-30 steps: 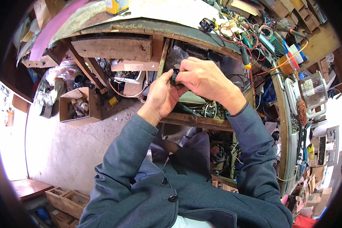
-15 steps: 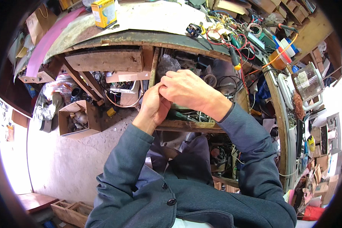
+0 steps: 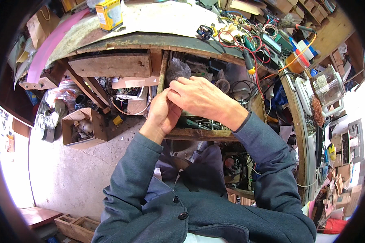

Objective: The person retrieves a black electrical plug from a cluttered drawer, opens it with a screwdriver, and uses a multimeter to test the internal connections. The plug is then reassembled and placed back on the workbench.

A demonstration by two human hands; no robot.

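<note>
My two hands are pressed together above an open drawer (image 3: 198, 135) under the workbench. My left hand (image 3: 163, 113) has its palm turned inward and its fingers curled beneath the other hand. Over its fingertips lies my right hand (image 3: 198, 97), back upward, with fingers bent and closed. Whatever sits between them, if anything, is hidden. Inside the drawer, near my hands, are a crumpled clear plastic bag (image 3: 177, 69), coiled black cable (image 3: 242, 88) and several tools with dark green handles (image 3: 187, 122).
On the bench stands a yellow bulb box (image 3: 109, 15). Tangled wires and a black-handled tool (image 3: 248, 60) crowd the right corner. Nearby is a clear plastic container (image 3: 328, 88). A cardboard box (image 3: 84, 141) sits on the floor at left, below a closed wooden drawer (image 3: 109, 65).
The hands stay pressed together in almost the same place, with only a slight shift of the right hand. The whole view has moved a little. Nothing has been visibly taken or let go.
</note>
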